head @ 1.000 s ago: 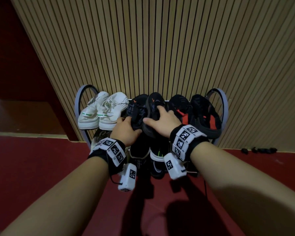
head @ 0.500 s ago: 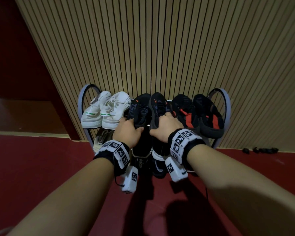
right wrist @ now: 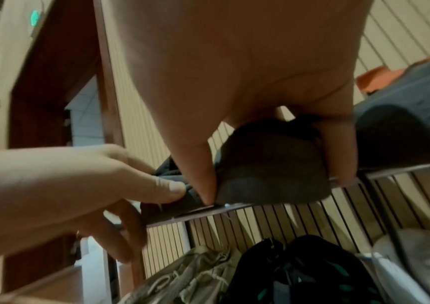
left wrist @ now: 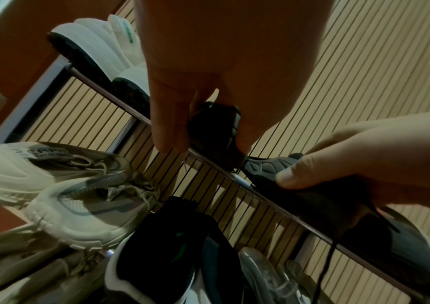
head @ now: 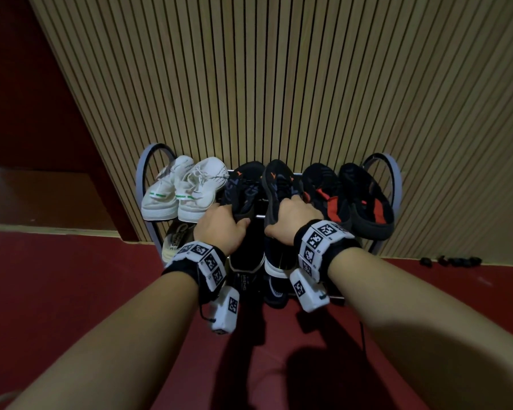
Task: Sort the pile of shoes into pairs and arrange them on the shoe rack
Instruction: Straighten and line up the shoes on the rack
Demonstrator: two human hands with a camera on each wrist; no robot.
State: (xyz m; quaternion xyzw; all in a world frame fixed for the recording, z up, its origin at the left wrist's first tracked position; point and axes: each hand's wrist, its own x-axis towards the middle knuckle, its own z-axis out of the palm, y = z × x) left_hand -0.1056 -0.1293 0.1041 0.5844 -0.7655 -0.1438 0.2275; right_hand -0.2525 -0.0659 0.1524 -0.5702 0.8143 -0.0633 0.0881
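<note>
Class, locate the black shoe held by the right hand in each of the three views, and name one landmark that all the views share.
Head: centre, top shelf, the right-hand black shoe under the right hand.
Left wrist: right of centre, heel gripped on the rail.
Right wrist: centre, heel between the fingers.
Shared landmark: the slatted wall.

From my head the camera looks forward and down along both forearms at the shoe rack (head: 396, 184) against the slatted wall (head: 279, 84), taking in the whole top tier. The camera on my left wrist sits close under my left hand (left wrist: 208, 72), looking up along the fingers. The one on my right wrist does likewise under my right hand (right wrist: 247, 82); both share the rack's front rail (left wrist: 273, 197) and the lower tier.
</note>
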